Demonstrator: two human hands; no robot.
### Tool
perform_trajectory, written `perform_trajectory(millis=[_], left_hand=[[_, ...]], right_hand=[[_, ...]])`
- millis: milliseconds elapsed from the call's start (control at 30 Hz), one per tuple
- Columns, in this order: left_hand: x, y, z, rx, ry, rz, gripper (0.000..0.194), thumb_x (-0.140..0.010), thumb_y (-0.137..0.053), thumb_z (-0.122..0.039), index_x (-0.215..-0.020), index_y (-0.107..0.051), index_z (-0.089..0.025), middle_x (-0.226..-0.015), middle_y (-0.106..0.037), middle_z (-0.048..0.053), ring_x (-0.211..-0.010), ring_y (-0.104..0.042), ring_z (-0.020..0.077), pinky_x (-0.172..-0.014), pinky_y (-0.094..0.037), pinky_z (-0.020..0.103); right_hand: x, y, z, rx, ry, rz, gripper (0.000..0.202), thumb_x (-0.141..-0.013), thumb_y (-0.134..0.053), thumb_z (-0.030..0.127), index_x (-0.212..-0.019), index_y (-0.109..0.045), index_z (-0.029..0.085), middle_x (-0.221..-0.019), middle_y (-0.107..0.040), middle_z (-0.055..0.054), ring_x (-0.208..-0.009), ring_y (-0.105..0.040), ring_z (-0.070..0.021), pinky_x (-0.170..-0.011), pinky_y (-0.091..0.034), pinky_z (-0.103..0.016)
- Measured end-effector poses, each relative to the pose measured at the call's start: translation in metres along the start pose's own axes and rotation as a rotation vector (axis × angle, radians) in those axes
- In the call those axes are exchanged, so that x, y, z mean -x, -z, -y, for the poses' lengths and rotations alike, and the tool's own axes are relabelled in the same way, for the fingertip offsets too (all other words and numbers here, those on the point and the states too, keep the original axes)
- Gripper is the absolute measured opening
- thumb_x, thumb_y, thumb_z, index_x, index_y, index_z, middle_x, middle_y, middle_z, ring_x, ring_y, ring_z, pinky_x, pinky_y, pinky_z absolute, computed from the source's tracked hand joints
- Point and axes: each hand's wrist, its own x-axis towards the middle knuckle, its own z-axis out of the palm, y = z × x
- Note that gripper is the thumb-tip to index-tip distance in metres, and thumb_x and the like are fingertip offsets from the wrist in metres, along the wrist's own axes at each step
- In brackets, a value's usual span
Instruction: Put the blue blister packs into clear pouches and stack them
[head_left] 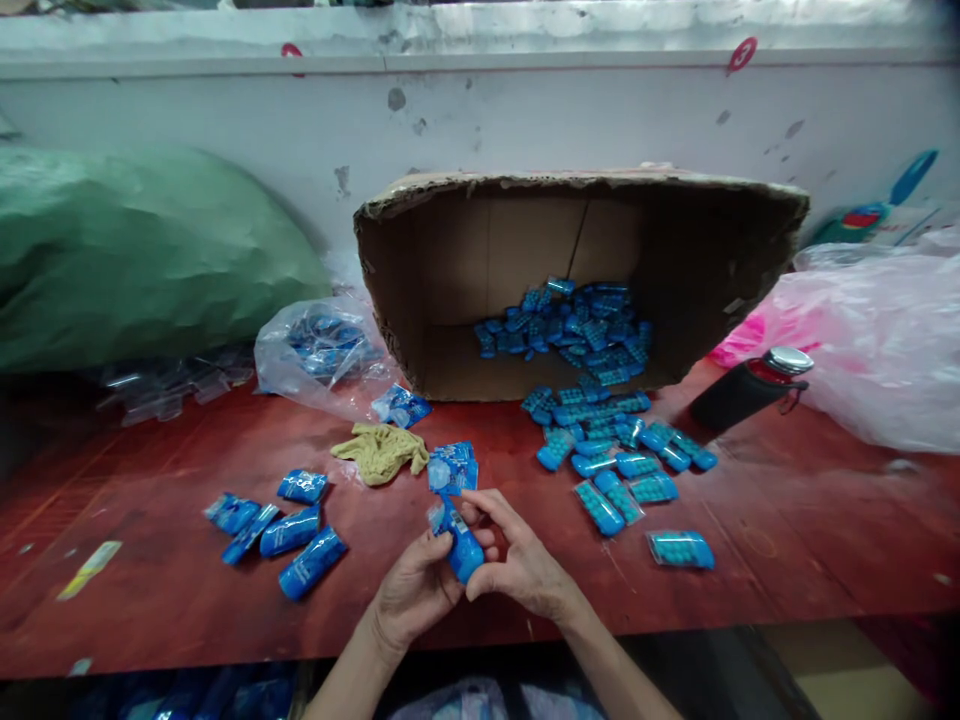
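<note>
At the bottom centre of the frame, the left hand [420, 590] and right hand [529, 570] hold a blue packet [463, 545] between them, fingers of both closed round it. Just above it lie flat blue wrappers [453, 467] and a crumpled yellowish cloth [381, 453]; to the left, a group of filled blue packs [290, 530]. Right of centre, clear-fronted blue packs [637, 465] spread out from the mouth of a big cardboard box [390, 330] tipped on its side, which blocks much of the wall [225, 120] behind. A capped bottle in a black sleeve [739, 395] leans at right, near pinkish plastic bags [885, 340]. A large green sack [142, 260] bulges at upper left, beside a clear bag [319, 350] of blue wrappers. The desk [187, 620] is red and scuffed; the wall is pale and stained.
</note>
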Motion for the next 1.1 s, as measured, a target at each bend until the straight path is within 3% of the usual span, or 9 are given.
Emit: perform_trajectory(millis=[100, 267, 500, 567, 733, 800, 1000, 1100], left_hand=[[-0.001, 0.002, 0.004, 0.043, -0.019, -0.021, 0.024, -0.069, -0.06, -0.013, -0.093, -0.063, -0.014, -0.087, -0.069, 0.009, -0.084, -0.064, 0.0208, -0.077, -0.049, 0.032], [-0.001, -0.003, 0.014, 0.035, -0.074, -0.178, 0.019, -0.068, -0.063, -0.013, -0.088, -0.064, -0.012, -0.077, -0.069, 0.007, -0.071, -0.065, 0.0174, -0.058, -0.051, 0.023], [-0.004, -0.02, 0.029, 0.024, -0.143, -0.354, 0.014, -0.074, -0.058, -0.02, -0.084, -0.063, -0.011, -0.07, -0.069, 0.007, -0.062, -0.064, 0.0144, -0.058, -0.052, 0.024], [-0.003, -0.024, 0.029, 0.006, -0.136, -0.34, 0.016, -0.074, -0.058, -0.021, -0.086, -0.063, -0.011, -0.074, -0.069, 0.007, -0.067, -0.064, 0.0156, -0.064, -0.052, 0.027], [0.006, -0.023, 0.022, 0.026, -0.095, -0.134, 0.02, -0.075, -0.056, -0.016, -0.094, -0.062, -0.012, -0.091, -0.068, 0.011, -0.088, -0.062, 0.0193, -0.084, -0.046, 0.033], [0.008, -0.02, 0.022, 0.029, -0.102, -0.098, 0.019, -0.075, -0.056, -0.015, -0.093, -0.062, -0.012, -0.09, -0.068, 0.01, -0.089, -0.062, 0.0197, -0.085, -0.046, 0.034], [0.002, -0.021, 0.032, 0.036, -0.165, -0.254, 0.014, -0.074, -0.058, -0.019, -0.084, -0.064, -0.012, -0.08, -0.07, 0.008, -0.08, -0.065, 0.0195, -0.077, -0.05, 0.032], [0.003, -0.019, 0.02, 0.07, -0.178, -0.322, 0.014, -0.076, -0.055, -0.022, -0.081, -0.065, -0.013, -0.077, -0.07, 0.009, -0.079, -0.065, 0.0207, -0.076, -0.05, 0.034]], right_hand=[[0.0, 0.001, 0.0, -0.039, -0.013, 0.009, 0.071, -0.054, -0.078, 0.026, -0.119, -0.047, 0.03, -0.109, -0.048, 0.0, -0.099, -0.048, -0.0183, -0.083, -0.042, -0.027], [0.003, -0.002, -0.012, -0.142, -0.089, -0.027, 0.069, -0.053, -0.077, 0.02, -0.116, -0.05, 0.029, -0.102, -0.053, 0.0, -0.094, -0.051, -0.0185, -0.082, -0.042, -0.029], [0.007, -0.004, -0.018, -0.142, -0.092, -0.092, 0.052, -0.064, -0.066, 0.018, -0.113, -0.053, 0.028, -0.1, -0.057, 0.0, -0.088, -0.054, -0.0173, -0.078, -0.043, -0.028], [0.007, -0.003, -0.016, -0.122, -0.076, -0.112, 0.049, -0.064, -0.065, 0.02, -0.112, -0.055, 0.027, -0.102, -0.057, -0.001, -0.091, -0.053, -0.0185, -0.081, -0.042, -0.029], [0.007, -0.001, -0.021, -0.242, -0.2, -0.097, 0.053, -0.062, -0.067, 0.023, -0.113, -0.053, 0.028, -0.09, -0.059, 0.002, -0.071, -0.055, -0.013, -0.068, -0.046, -0.025], [0.006, -0.002, -0.025, -0.268, -0.191, -0.09, 0.052, -0.06, -0.069, 0.025, -0.11, -0.055, 0.027, -0.093, -0.06, 0.002, -0.074, -0.056, -0.0142, -0.071, -0.045, -0.027], [0.005, -0.009, -0.027, -0.248, -0.071, -0.123, 0.045, -0.065, -0.068, 0.033, -0.108, -0.057, 0.026, -0.109, -0.058, -0.002, -0.099, -0.053, -0.0214, -0.086, -0.04, -0.031], [0.005, -0.008, -0.028, -0.211, -0.077, -0.068, 0.05, -0.066, -0.066, 0.03, -0.113, -0.052, 0.025, -0.113, -0.056, -0.003, -0.1, -0.052, -0.0209, -0.085, -0.041, -0.032]])
